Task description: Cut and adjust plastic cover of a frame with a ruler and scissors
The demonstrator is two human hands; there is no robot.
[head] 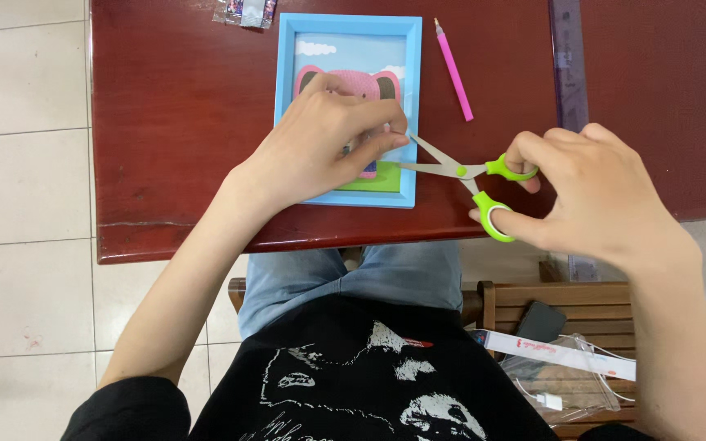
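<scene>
left hand (320,143): fingers pinch something small on the blue-framed elephant picture (345,110), lying on the red worktop (181,106)
right hand (590,192): fingers through green-handled scissors (463,175), blades parted
risk: blades could nick the left fingertips, being so close

Left hand (320,143) pressing blue picture frame (288,106); right hand (594,192) holding open green scissors (471,180) beside it.
</scene>
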